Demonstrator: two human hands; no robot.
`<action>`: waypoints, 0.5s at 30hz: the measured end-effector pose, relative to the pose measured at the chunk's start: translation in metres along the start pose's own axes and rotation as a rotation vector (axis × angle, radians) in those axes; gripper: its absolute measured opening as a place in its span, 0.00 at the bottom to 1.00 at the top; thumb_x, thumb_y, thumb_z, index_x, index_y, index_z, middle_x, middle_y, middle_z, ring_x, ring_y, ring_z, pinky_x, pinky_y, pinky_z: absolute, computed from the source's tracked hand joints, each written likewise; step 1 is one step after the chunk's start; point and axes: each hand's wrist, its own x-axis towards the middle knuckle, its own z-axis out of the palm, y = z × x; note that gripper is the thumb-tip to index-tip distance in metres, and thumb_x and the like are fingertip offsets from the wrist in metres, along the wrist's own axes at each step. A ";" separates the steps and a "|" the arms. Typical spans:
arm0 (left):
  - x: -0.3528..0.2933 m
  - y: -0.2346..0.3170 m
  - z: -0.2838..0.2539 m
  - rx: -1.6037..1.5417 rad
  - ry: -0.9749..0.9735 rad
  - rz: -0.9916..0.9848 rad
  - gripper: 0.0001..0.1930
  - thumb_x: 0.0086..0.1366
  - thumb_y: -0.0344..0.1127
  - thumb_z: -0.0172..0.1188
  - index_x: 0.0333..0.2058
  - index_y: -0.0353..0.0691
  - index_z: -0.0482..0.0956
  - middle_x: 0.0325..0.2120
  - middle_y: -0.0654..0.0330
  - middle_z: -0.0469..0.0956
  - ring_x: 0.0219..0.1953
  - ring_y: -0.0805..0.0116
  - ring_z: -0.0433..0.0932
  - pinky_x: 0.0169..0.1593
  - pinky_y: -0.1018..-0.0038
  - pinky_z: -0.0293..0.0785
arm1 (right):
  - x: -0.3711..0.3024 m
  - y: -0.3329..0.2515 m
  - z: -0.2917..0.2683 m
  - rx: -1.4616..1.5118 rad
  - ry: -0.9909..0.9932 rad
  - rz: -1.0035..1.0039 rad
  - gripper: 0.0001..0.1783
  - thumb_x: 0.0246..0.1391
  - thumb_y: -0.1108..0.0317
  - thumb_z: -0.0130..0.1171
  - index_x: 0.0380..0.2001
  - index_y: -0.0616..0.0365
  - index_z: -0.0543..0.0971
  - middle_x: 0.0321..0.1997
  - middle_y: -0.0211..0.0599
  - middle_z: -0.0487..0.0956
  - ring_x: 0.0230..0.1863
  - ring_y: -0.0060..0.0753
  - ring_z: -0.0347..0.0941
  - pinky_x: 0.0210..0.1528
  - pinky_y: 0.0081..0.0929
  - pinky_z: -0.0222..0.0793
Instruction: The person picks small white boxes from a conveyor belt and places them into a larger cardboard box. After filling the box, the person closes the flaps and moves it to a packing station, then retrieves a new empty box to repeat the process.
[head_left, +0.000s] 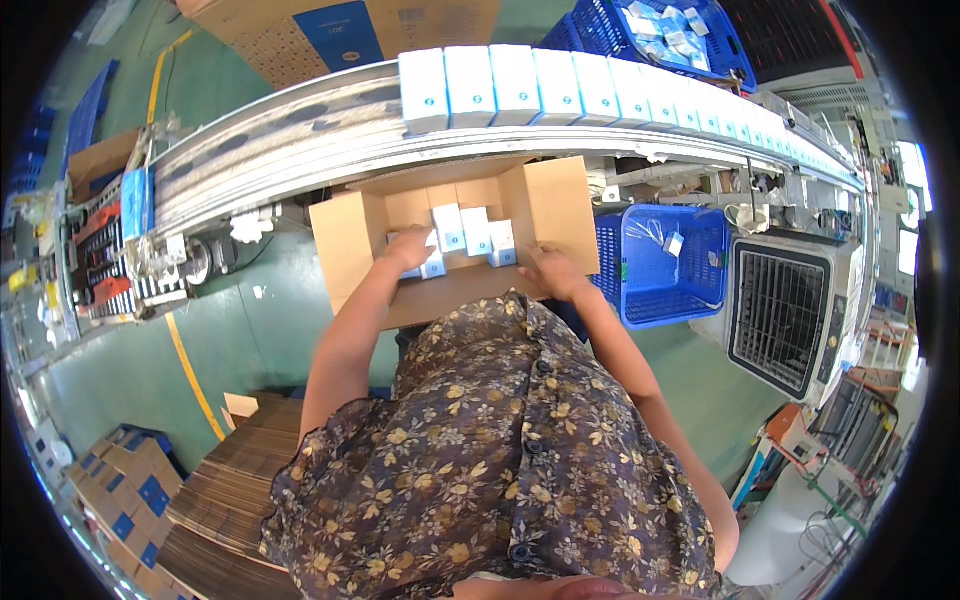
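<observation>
An open brown cardboard carton (437,292) lies in front of me with its flaps spread. Inside it stand several small white-and-blue boxes (478,237) at uneven heights. At the carton's left end, my left hand (407,250) has its fingers closed on one of these boxes (432,265) and partly covers it. Over at the right end, my right hand (555,272) is inside near the right wall, fingers apart and nothing visible in them. A little gap separates it from the rightmost white-and-blue box (502,245).
Beyond the carton runs a conveyor (270,135) bearing a long row of white boxes (515,85). To the right stand a blue plastic basket (625,260) and a grilled cooler unit (785,315). Flattened cardboard (240,465) is stacked at lower left; another blue basket (735,75) sits behind the conveyor.
</observation>
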 end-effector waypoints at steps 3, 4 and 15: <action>0.056 0.006 0.012 0.015 0.007 -0.034 0.27 0.64 0.43 0.60 0.60 0.40 0.70 0.61 0.46 0.69 0.62 0.48 0.69 0.64 0.60 0.67 | -0.008 -0.004 -0.010 0.034 -0.023 -0.044 0.30 0.62 0.50 0.55 0.61 0.57 0.68 0.51 0.57 0.79 0.54 0.58 0.74 0.55 0.48 0.70; 0.071 0.009 0.019 0.033 0.057 -0.035 0.29 0.63 0.43 0.61 0.61 0.41 0.69 0.62 0.47 0.67 0.62 0.47 0.68 0.65 0.60 0.66 | -0.013 -0.002 -0.008 0.056 -0.008 -0.085 0.31 0.62 0.50 0.56 0.62 0.57 0.67 0.51 0.56 0.78 0.53 0.58 0.74 0.54 0.48 0.71; 0.123 0.027 0.084 0.183 -0.365 -0.075 0.46 0.55 0.36 0.64 0.71 0.42 0.52 0.69 0.54 0.59 0.69 0.49 0.58 0.69 0.66 0.60 | -0.024 0.022 0.025 0.235 -0.028 0.040 0.21 0.66 0.66 0.55 0.60 0.56 0.71 0.47 0.52 0.79 0.45 0.45 0.78 0.47 0.37 0.75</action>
